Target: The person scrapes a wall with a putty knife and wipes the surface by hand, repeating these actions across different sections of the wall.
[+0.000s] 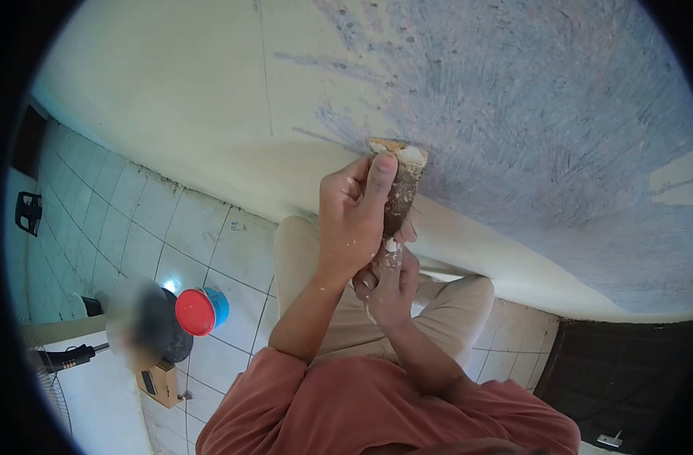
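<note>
A paint scraper (402,199) with a stained, dirty blade is held up against the wall (513,114), its front edge coated with pale and orange flakes. My left hand (354,212) closes on the blade, with the thumb lying along its face near the edge. Lower down, my right hand (390,287) wraps round the handle end, most of which its fingers hide. White specks and dust stick to both hands. Around the blade, the wall changes from cream paint to a rough grey-blue patch with scrape streaks.
On the tiled floor (233,277) to the left stand a blue bucket with a red lid (195,312), a black container (181,334) and a cardboard box (161,384). A fan (54,390) is at the lower left. A dark door (627,379) is at the right.
</note>
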Demonstrator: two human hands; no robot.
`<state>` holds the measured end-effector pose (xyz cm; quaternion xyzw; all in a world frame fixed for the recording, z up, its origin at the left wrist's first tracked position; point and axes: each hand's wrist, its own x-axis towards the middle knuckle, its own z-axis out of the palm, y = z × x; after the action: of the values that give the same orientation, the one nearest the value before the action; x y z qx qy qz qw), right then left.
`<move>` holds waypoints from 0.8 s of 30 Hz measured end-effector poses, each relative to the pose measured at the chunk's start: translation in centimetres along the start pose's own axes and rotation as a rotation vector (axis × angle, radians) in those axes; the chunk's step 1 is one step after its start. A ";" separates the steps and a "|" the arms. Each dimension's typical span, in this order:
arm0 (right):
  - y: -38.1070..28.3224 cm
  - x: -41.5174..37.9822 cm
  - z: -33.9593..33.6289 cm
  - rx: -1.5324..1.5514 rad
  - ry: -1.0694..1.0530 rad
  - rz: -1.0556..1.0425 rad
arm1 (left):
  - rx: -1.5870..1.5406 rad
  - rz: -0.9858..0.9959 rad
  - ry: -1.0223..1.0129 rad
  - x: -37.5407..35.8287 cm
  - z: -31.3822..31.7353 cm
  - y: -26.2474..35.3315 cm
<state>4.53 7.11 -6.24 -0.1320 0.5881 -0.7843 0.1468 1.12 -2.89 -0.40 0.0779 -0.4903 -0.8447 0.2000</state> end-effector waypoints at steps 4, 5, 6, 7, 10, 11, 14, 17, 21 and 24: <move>0.3 -0.8 0.3 0.070 0.049 0.092 | 0.017 -0.137 -0.006 -1.0 -0.4 -1.7; 0.3 -0.4 0.3 0.051 0.049 0.077 | -0.005 -0.118 0.000 -0.8 -0.4 -1.8; 0.4 -0.2 0.3 0.032 0.059 0.071 | -0.026 -0.113 0.008 -0.6 -0.3 -1.6; 0.1 0.2 0.5 0.049 0.032 0.012 | 0.017 -0.087 0.017 -0.4 0.0 -0.6; 0.5 -1.3 -1.0 0.056 -0.032 0.099 | 0.091 -0.083 -0.025 -1.3 0.4 -2.0; 0.9 -1.3 -1.3 0.060 0.009 0.135 | 0.046 -0.080 -0.042 -1.1 0.3 -2.3; 1.7 -1.2 -0.8 0.034 0.041 0.071 | 0.030 -0.142 -0.054 -1.1 0.0 -1.6; 0.8 -1.4 -0.7 0.082 0.077 0.092 | 0.074 -0.124 -0.062 -1.2 0.1 -2.6; 1.7 -1.6 -0.8 0.093 0.046 0.042 | 0.042 -0.155 -0.053 -1.4 0.3 -1.9; 0.8 -1.2 -1.3 0.067 0.012 0.040 | 0.042 -0.137 -0.055 -1.2 0.7 -2.1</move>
<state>5.23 8.51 -7.42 -0.1105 0.5649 -0.8013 0.1634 1.40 -0.92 -1.93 0.0923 -0.5066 -0.8478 0.1264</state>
